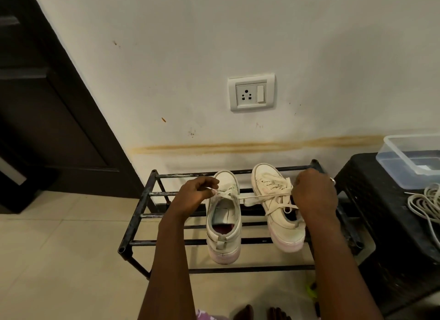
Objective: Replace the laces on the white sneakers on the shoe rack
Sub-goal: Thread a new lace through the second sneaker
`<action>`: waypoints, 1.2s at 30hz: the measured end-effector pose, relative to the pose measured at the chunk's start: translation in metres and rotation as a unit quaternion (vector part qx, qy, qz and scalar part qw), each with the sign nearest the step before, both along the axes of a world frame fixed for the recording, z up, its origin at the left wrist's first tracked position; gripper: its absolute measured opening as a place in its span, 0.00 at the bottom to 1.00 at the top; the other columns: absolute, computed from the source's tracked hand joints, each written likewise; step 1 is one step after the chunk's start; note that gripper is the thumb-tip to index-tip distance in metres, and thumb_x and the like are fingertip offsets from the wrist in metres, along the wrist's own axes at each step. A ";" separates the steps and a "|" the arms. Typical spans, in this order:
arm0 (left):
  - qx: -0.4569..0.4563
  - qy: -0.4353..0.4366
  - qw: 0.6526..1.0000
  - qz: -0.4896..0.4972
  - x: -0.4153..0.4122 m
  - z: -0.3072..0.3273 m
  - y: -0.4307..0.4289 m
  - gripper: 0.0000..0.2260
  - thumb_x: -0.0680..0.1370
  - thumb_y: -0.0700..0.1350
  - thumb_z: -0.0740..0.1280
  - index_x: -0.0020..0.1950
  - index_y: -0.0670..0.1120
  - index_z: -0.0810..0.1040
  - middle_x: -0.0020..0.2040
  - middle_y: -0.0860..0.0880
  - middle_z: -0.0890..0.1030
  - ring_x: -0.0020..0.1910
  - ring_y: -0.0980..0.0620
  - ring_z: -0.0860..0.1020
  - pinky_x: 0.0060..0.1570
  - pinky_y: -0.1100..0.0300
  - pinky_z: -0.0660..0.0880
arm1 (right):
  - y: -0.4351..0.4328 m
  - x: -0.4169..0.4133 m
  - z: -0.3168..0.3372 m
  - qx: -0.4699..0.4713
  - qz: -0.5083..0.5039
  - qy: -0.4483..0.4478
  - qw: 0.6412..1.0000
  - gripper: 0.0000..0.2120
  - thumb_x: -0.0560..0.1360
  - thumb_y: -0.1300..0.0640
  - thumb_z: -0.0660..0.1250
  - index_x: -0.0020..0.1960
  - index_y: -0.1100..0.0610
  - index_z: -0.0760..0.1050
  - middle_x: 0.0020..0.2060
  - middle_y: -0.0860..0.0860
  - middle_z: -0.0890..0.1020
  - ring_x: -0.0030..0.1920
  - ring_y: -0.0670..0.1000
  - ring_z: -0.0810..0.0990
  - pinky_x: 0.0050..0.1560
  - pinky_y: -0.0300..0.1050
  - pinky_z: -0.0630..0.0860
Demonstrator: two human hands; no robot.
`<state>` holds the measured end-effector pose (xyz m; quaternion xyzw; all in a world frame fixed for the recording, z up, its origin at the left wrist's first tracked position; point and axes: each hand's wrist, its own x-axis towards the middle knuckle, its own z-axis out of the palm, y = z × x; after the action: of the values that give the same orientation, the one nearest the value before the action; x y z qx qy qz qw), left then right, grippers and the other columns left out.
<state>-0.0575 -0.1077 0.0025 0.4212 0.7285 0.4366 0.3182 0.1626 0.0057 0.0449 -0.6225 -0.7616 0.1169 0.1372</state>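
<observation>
- A black metal shoe rack (142, 215) of open bars stands against a pale, scuffed wall (190, 57); a brownish streak (262, 145) runs along the wall just above it.
- Two white sneakers sit side by side on the top bars, toes toward the wall — the left sneaker (223, 229) mostly unlaced with its tongue open, the right sneaker (278, 212) laced.
- The left hand (195, 193) pinches the end of a white lace (247, 197) at the left sneaker's upper eyelets; the lace stretches across to the right hand (314, 196), which is closed over it beside the right sneaker.
- A white socket plate with a switch (252, 92) is set in the wall above the rack.
- Left of the rack is a dark wooden door (47, 93); the floor (59, 260) is beige tile.
- To the right, touching the rack's end, a black woven stool (381, 224) carries a clear plastic box (409, 160) and a coil of white cord (426, 203).
</observation>
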 end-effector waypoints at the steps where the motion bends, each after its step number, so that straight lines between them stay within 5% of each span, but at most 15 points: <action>1: 0.002 0.002 1.000 0.000 0.000 -0.001 0.001 0.14 0.75 0.33 0.66 0.51 0.52 0.79 0.47 0.53 0.82 0.53 0.53 0.79 0.56 0.58 0.73 | 0.001 0.003 0.000 -0.004 -0.026 0.004 1.000 0.08 0.77 0.63 0.62 0.53 0.64 0.78 0.47 0.60 0.81 0.51 0.60 0.78 0.47 0.50 0.75; 5: -0.019 0.030 0.999 -0.008 0.000 -0.003 0.003 0.12 0.76 0.34 0.65 0.50 0.51 0.81 0.46 0.54 0.83 0.52 0.56 0.78 0.52 0.68 0.71 | 0.002 0.007 0.003 -0.046 -0.059 -0.010 0.997 0.09 0.76 0.62 0.63 0.54 0.65 0.76 0.50 0.61 0.80 0.53 0.61 0.77 0.49 0.50 0.74; 9: -0.038 0.054 0.998 -0.016 0.000 -0.004 0.004 0.09 0.76 0.38 0.67 0.47 0.51 0.82 0.47 0.51 0.83 0.53 0.54 0.78 0.58 0.59 0.73 | 0.004 0.000 0.007 -0.110 0.063 -0.053 0.990 0.11 0.73 0.58 0.67 0.53 0.63 0.78 0.42 0.56 0.79 0.48 0.57 0.79 0.46 0.46 0.74; 12: -0.040 0.069 0.997 -0.013 0.001 -0.005 0.007 0.08 0.76 0.40 0.67 0.47 0.53 0.83 0.49 0.50 0.83 0.53 0.52 0.78 0.57 0.53 0.75 | -0.001 -0.013 0.009 -0.133 0.152 0.031 0.979 0.12 0.75 0.56 0.66 0.54 0.60 0.81 0.48 0.55 0.82 0.50 0.54 0.80 0.49 0.42 0.72; 15: -0.046 0.080 0.996 -0.014 0.003 -0.005 0.009 0.08 0.76 0.41 0.67 0.46 0.53 0.82 0.48 0.50 0.83 0.50 0.51 0.78 0.52 0.51 0.77 | -0.018 -0.026 0.005 -0.196 0.200 0.134 0.951 0.12 0.78 0.56 0.62 0.54 0.61 0.81 0.49 0.56 0.83 0.49 0.54 0.80 0.41 0.39 0.71; 21: -0.051 0.081 0.995 -0.014 0.005 -0.005 0.012 0.06 0.76 0.41 0.68 0.47 0.51 0.83 0.47 0.51 0.82 0.47 0.54 0.77 0.48 0.57 0.75 | -0.024 -0.048 -0.028 -0.240 0.263 0.000 0.934 0.13 0.79 0.57 0.60 0.56 0.63 0.79 0.48 0.58 0.81 0.46 0.55 0.78 0.44 0.42 0.70; 24: -0.054 0.090 0.994 -0.015 0.006 -0.004 0.013 0.06 0.76 0.41 0.68 0.48 0.50 0.83 0.48 0.50 0.82 0.48 0.54 0.76 0.47 0.59 0.74 | -0.026 -0.056 -0.041 -0.246 0.230 0.037 0.941 0.16 0.80 0.54 0.58 0.42 0.62 0.77 0.38 0.56 0.79 0.40 0.53 0.73 0.42 0.41 0.67; 27: -0.053 0.092 0.994 -0.017 0.006 -0.004 0.014 0.07 0.77 0.41 0.67 0.50 0.49 0.83 0.49 0.51 0.81 0.48 0.56 0.76 0.46 0.61 0.72 | -0.029 -0.065 -0.048 -0.287 0.118 0.182 0.933 0.22 0.80 0.46 0.57 0.32 0.57 0.68 0.31 0.52 0.72 0.37 0.53 0.73 0.44 0.45 0.70; 31: -0.056 0.098 0.993 -0.022 0.007 -0.004 0.015 0.07 0.77 0.42 0.66 0.51 0.49 0.84 0.48 0.53 0.81 0.49 0.57 0.76 0.41 0.65 0.70 | -0.038 -0.079 -0.058 -0.380 -0.053 0.389 0.837 0.21 0.74 0.47 0.68 0.48 0.67 0.78 0.43 0.60 0.83 0.46 0.60 0.81 0.50 0.55 0.78; 36: -0.065 0.079 0.994 -0.025 0.007 -0.005 0.015 0.08 0.77 0.41 0.65 0.49 0.51 0.83 0.53 0.50 0.81 0.50 0.55 0.75 0.46 0.62 0.71 | -0.046 -0.085 -0.059 -0.474 -0.172 0.584 0.637 0.06 0.73 0.66 0.68 0.49 0.67 0.77 0.35 0.57 0.79 0.31 0.52 0.78 0.21 0.35 0.72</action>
<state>-0.0504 -0.0922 -0.0024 0.4508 0.7678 0.3450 0.2970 0.0776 -0.0406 -0.0137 -0.5240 -0.2424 0.7749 0.2571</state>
